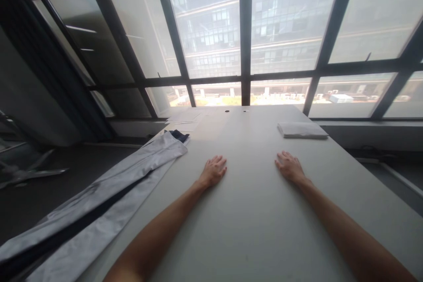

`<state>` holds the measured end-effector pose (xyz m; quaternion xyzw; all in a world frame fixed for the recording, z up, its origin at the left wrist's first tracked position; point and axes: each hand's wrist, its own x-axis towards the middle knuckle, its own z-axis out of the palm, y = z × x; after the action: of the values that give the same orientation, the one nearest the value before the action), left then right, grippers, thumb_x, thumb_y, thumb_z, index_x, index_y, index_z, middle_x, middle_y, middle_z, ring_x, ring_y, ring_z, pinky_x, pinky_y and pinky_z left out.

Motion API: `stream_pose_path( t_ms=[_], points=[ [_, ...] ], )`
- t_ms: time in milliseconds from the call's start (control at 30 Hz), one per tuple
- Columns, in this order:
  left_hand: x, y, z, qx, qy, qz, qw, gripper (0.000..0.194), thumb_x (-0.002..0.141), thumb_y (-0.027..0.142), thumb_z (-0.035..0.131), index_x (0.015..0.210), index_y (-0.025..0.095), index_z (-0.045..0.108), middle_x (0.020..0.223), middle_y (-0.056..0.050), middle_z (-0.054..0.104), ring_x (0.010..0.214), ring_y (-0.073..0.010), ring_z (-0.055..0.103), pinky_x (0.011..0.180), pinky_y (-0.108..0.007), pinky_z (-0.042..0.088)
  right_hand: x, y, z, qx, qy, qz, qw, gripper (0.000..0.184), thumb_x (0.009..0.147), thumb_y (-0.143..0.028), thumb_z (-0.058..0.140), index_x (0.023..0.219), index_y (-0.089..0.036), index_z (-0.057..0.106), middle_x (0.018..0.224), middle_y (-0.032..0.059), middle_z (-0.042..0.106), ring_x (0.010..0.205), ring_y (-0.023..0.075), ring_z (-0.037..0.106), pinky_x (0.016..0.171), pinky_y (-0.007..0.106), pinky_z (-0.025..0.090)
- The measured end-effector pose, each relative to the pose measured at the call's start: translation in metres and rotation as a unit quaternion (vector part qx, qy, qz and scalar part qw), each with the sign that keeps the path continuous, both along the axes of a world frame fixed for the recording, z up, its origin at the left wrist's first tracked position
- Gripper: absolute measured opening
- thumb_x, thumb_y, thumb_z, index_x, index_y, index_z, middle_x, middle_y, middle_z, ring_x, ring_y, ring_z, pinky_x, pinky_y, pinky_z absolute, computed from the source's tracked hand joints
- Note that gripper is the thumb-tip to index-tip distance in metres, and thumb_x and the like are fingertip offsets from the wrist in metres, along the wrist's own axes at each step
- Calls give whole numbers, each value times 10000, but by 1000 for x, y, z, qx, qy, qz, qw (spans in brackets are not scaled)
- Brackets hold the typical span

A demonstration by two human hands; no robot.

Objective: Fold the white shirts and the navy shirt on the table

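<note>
My left hand lies flat, palm down, on the pale grey table, fingers stretched out and holding nothing. My right hand rests the same way a little to the right, fingers apart and empty. A long white garment with a dark lining stretches along the table's left edge, close to my left hand but apart from it. A folded white cloth sits at the far right of the table, beyond my right hand.
Flat sheets of paper lie at the table's far left corner. Two small dark holes mark the far edge. Large dark-framed windows rise behind the table. Dark floor lies on the left.
</note>
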<state>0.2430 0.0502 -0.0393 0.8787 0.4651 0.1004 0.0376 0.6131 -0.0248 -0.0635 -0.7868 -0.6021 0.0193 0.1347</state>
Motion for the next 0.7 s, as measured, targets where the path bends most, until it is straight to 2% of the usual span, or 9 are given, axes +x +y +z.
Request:
stream_pose_path(
  t_ms=[200,333,433,500,600,700],
  points=[
    [-12,2,11,21,-45,-3,999,393,925,406,623,1297,282,652,1406,-22,622,1302,-215,562,1127,-330,408,8,2,-10,22,-21,7,999,548,989,-433,378,1441,-163,531,1563,162,440,1461,304,371,1172,518,283],
    [-31,11,19,30,-62,46,997,409,941,354,614,1340,266,624,1341,-1,667,1194,-179,634,1046,-263,469,17,6,-20,48,-37,20,998,536,977,-453,386,1384,-168,586,1510,175,504,1419,308,436,1137,493,343],
    [-55,26,30,52,-67,112,990,414,952,297,593,1363,254,608,1360,-14,651,1214,-186,616,1057,-274,454,23,9,-27,64,-41,29,997,548,967,-468,390,1362,-155,604,1482,188,529,1398,317,464,1123,499,366],
    [-80,39,41,63,-64,173,981,404,939,253,601,1341,225,626,1305,-50,677,1180,-209,630,1035,-294,465,25,10,-30,68,-46,33,996,556,963,-475,382,1349,-150,614,1471,195,536,1388,328,474,1110,512,383],
    [-125,52,55,77,-52,277,956,388,890,261,669,1273,196,671,1227,-112,692,1164,-278,618,1003,-348,471,28,11,-31,70,-52,41,995,572,964,-486,358,1333,-138,625,1465,203,540,1379,336,484,1096,515,403],
    [-163,55,60,84,-35,356,930,447,823,340,757,1239,190,696,1267,-166,647,1228,-360,551,1006,-418,456,31,12,-32,66,-50,49,995,596,967,-493,339,1336,-123,625,1462,209,541,1373,344,488,1096,520,406]
  ],
)
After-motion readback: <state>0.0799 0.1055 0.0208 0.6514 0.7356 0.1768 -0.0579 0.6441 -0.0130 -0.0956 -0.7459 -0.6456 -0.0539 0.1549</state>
